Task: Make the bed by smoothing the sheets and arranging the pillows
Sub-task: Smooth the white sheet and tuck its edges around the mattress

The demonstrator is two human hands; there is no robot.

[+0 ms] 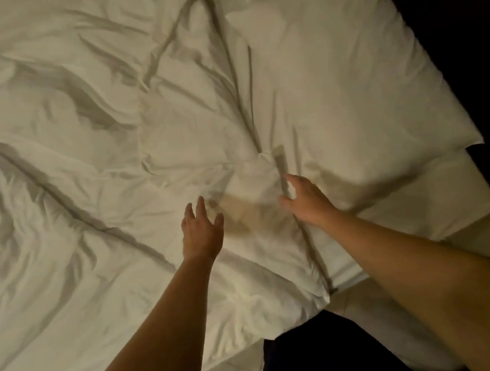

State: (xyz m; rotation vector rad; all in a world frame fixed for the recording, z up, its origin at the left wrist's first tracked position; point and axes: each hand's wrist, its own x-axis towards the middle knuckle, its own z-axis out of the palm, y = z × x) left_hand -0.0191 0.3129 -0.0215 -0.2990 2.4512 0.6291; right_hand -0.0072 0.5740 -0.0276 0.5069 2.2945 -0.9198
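Note:
A white duvet [76, 145] lies crumpled over most of the bed, with deep folds running across it. To the right a large white pillow [334, 95] lies flat, and a second pillow [462, 188] shows beneath its lower right corner. My left hand [201, 233] reaches out over the duvet with its fingers spread and straight, near the duvet's top edge. My right hand [304, 197] hovers at the pillow's lower left edge, fingers loosely bent and blurred, holding nothing that I can see.
The duvet's corner [314, 297] hangs over the bed's near side above a dark floor gap [316, 359]. The bed's right edge drops into darkness [466, 31]. A pale mattress side [395, 321] shows under my right forearm.

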